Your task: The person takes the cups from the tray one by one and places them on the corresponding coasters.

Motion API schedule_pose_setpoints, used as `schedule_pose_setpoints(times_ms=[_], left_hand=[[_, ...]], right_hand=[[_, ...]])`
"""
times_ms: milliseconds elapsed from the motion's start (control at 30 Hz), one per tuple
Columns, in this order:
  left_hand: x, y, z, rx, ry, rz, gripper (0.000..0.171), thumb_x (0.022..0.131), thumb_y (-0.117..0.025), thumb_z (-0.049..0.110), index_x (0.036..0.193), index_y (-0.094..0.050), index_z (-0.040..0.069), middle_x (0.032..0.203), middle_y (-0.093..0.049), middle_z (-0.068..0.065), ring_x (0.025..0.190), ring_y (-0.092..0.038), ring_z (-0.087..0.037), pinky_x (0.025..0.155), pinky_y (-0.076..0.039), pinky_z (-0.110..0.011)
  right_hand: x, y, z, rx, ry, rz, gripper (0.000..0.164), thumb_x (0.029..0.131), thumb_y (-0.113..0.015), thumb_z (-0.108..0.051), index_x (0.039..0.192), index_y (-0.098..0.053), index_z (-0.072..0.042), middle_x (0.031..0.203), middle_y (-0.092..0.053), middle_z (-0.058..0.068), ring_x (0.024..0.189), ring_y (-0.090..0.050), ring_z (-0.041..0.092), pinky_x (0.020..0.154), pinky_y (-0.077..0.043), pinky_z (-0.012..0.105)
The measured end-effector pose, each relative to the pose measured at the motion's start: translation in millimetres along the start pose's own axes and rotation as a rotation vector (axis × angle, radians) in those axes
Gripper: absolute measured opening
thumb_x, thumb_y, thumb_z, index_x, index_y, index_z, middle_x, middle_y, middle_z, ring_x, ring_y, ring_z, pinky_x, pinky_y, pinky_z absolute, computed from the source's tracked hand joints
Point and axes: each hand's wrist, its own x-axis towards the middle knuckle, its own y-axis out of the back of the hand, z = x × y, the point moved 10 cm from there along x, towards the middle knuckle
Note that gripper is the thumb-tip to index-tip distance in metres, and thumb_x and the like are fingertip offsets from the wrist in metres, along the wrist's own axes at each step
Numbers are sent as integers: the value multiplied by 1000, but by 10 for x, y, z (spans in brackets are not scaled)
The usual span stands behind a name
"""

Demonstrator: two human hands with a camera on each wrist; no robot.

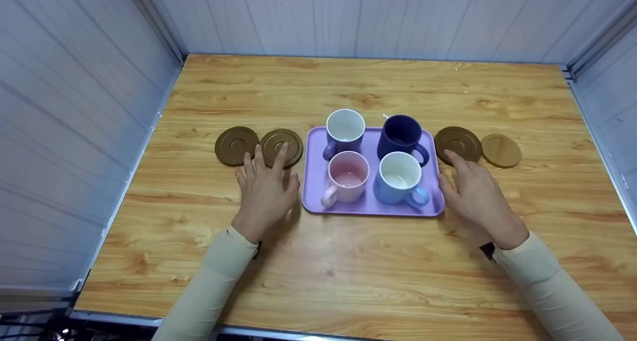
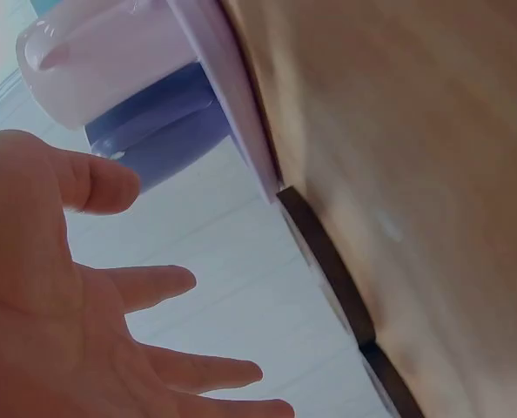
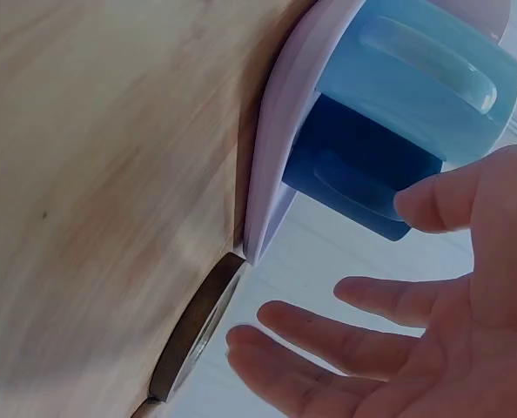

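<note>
In the head view a smooth lilac plastic tray [image 1: 371, 209], a rounded rectangle with its long axis running left to right, lies at the frame's centre on the wood-grain table [image 1: 348, 271] and carries four glossy mugs, while the left hand [image 1: 266, 189] and right hand [image 1: 477, 194] flank it, fingers spread wide and holding nothing, beside round dark wooden coasters [image 1: 281, 147]. In the left wrist view, the left hand [image 2: 58, 322] fills the lower left, fingers splayed, the tray's [image 2: 232, 96] thin edge at upper centre. In the right wrist view, the right hand [image 3: 433, 340] lies open at lower right, near the tray [image 3: 271, 165] and a light blue mug [image 3: 415, 74].
</note>
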Motion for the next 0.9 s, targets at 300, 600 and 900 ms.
schedule_pose_setpoints(times_ms=[300,600,900], left_hand=[[133,191,76,2,-37,111,63,98,-54,39,157,-46,19,158,-32,-34,144,-27,-60,116,-19,-74],[308,242,126,15,-36,101,65,99,-52,45,156,-47,16,152,-38,-34,139,-34,-56,113,-30,-65],[568,213,52,12,11,71,66,100,-50,47,157,-45,14,152,-38,-32,136,-36,-53,106,-40,-62]], right_hand=[[104,-49,-50,0,64,17,49,92,-68,-14,136,-60,5,110,-68,31,99,-64,46,80,-50,63],[216,-155,20,-20,49,-60,46,88,-66,-9,132,-63,6,91,-63,20,81,-55,33,67,-47,49],[291,-230,63,6,31,-138,42,89,-64,-7,129,-65,7,96,-66,21,85,-57,33,70,-47,46]])
